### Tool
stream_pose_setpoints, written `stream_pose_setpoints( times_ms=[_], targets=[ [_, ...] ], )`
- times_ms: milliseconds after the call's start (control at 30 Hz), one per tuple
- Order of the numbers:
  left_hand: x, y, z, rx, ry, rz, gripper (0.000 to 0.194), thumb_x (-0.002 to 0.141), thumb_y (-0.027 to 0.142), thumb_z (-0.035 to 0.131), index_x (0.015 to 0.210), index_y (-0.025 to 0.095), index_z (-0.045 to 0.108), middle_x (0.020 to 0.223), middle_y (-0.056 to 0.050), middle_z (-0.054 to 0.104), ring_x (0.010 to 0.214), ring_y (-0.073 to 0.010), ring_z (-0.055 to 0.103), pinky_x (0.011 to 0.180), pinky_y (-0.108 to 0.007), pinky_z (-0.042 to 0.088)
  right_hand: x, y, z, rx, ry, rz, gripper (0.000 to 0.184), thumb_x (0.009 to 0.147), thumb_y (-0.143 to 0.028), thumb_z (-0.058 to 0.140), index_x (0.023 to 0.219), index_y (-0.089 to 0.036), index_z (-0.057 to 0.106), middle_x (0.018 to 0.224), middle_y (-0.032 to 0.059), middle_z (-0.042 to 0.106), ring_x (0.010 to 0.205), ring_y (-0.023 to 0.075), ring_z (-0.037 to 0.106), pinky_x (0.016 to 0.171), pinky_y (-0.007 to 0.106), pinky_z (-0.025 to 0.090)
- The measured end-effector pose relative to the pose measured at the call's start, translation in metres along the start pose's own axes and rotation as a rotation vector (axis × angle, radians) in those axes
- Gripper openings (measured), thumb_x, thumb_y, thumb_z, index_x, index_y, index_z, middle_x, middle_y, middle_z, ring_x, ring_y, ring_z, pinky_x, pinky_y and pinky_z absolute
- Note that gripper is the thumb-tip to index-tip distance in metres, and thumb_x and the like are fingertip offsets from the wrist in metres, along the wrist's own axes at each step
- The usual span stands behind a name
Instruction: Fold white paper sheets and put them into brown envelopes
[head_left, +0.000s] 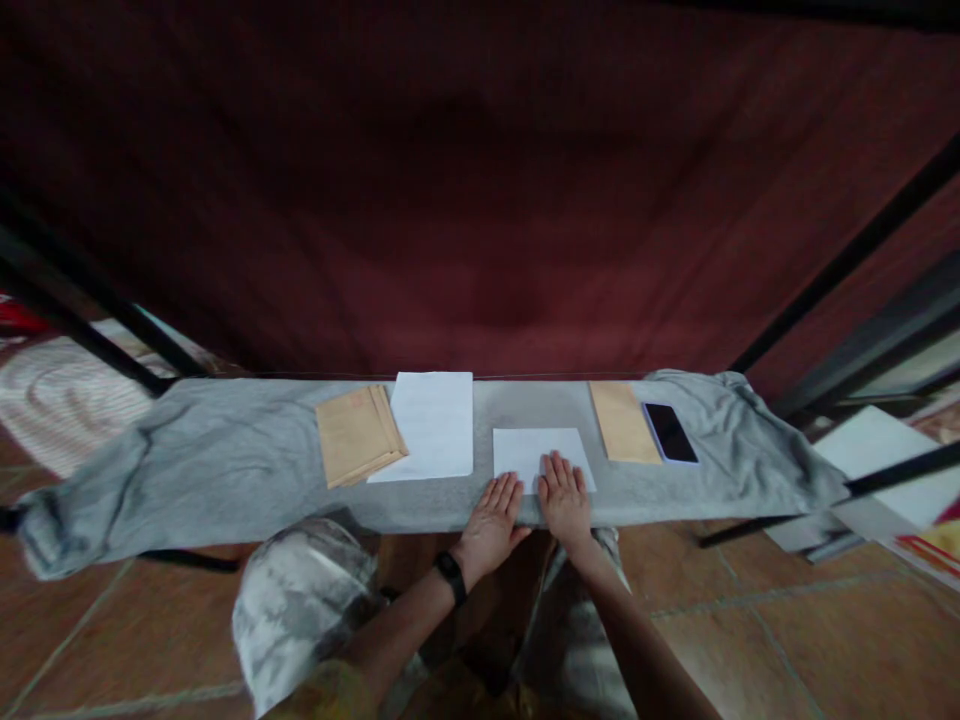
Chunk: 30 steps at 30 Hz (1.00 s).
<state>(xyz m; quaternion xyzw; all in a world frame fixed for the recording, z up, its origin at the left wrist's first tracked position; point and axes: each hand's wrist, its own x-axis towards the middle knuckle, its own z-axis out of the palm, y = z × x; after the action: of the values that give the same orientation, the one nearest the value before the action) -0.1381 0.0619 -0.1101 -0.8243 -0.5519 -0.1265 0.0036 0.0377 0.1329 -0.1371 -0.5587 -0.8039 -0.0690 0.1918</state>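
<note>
A white sheet of paper [525, 452], seemingly folded smaller than the sheets beside it, lies on the grey cloth in front of me. My left hand [491, 518] rests flat at its lower left corner, fingers stretched out, a black band round the wrist. My right hand [565, 497] lies flat on its lower right part with the fingers extended. Left of it are full-size white sheets [435, 425], overlapped by several brown envelopes [356, 435]. To the right lies a single brown envelope [624, 422].
A grey cloth [247, 440] covers the narrow table, its ends bunched. A phone [670, 433] lies beside the right envelope. Dark red fabric [480, 200] hangs behind the table. Black frame bars [847, 255] rise at both sides. My knees are under the front edge.
</note>
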Motion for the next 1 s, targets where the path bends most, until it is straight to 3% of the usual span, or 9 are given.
stream_pose_setpoints(
  times_ms=[167, 333, 467, 633, 833, 1000],
  targets=[
    [0.003, -0.004, 0.000, 0.006, 0.065, 0.016, 0.063, 0.097, 0.045, 0.047, 0.149, 0.012, 0.036, 0.153, -0.019, 0.042, 0.144, -0.0282, 0.037, 0.115, -0.049, 0.038, 0.000, -0.001, -0.004, -0.007, 0.001, 0.011, 0.049, 0.103, -0.031, 0.033, 0.148, -0.014, 0.043, 0.151, 0.0141, 0.045, 0.140, 0.0276, 0.042, 0.116, 0.047, 0.028],
    [0.001, -0.016, 0.006, 0.024, 0.140, -0.055, 0.061, 0.098, 0.045, 0.044, 0.147, 0.010, 0.038, 0.150, -0.019, 0.046, 0.141, -0.0289, 0.041, 0.113, -0.048, 0.041, -0.011, 0.008, -0.005, -0.016, 0.038, 0.048, 0.054, 0.103, -0.036, 0.036, 0.150, -0.010, 0.039, 0.151, 0.0172, 0.045, 0.140, 0.0279, 0.043, 0.115, 0.046, 0.030],
    [0.004, -0.030, 0.002, -0.010, 0.086, -0.061, 0.052, 0.099, 0.040, 0.042, 0.142, 0.010, 0.046, 0.147, -0.017, 0.051, 0.138, -0.0270, 0.046, 0.111, -0.045, 0.043, -0.010, 0.012, -0.008, -0.020, 0.009, 0.108, 0.052, 0.102, -0.035, 0.035, 0.146, -0.010, 0.044, 0.150, 0.0174, 0.046, 0.138, 0.0293, 0.045, 0.115, 0.048, 0.030],
    [0.027, -0.043, -0.009, -0.071, -0.001, -0.081, 0.041, 0.100, 0.034, 0.038, 0.135, 0.019, 0.054, 0.142, -0.011, 0.057, 0.130, -0.0245, 0.054, 0.107, -0.045, 0.046, 0.030, -0.002, -0.009, 0.076, -0.125, 0.105, 0.049, 0.103, -0.032, 0.031, 0.145, -0.012, 0.047, 0.149, 0.0146, 0.048, 0.138, 0.0256, 0.045, 0.114, 0.043, 0.031],
    [0.049, -0.047, 0.004, -0.021, 0.017, -0.027, 0.057, 0.099, 0.044, 0.040, 0.146, 0.012, 0.041, 0.153, -0.017, 0.044, 0.143, -0.0281, 0.039, 0.114, -0.049, 0.038, 0.067, -0.019, 0.009, 0.084, -0.128, -0.036, 0.047, 0.103, -0.033, 0.032, 0.146, -0.017, 0.046, 0.152, 0.0112, 0.045, 0.141, 0.0239, 0.041, 0.115, 0.044, 0.030],
    [0.041, -0.053, 0.019, 0.005, 0.111, 0.025, 0.064, 0.099, 0.049, 0.039, 0.151, 0.013, 0.032, 0.154, -0.017, 0.042, 0.144, -0.0278, 0.037, 0.116, -0.051, 0.036, 0.066, 0.002, 0.021, 0.020, -0.047, 0.015, 0.049, 0.103, -0.036, 0.034, 0.148, -0.018, 0.043, 0.152, 0.0114, 0.045, 0.140, 0.0241, 0.042, 0.116, 0.044, 0.028]
  ],
)
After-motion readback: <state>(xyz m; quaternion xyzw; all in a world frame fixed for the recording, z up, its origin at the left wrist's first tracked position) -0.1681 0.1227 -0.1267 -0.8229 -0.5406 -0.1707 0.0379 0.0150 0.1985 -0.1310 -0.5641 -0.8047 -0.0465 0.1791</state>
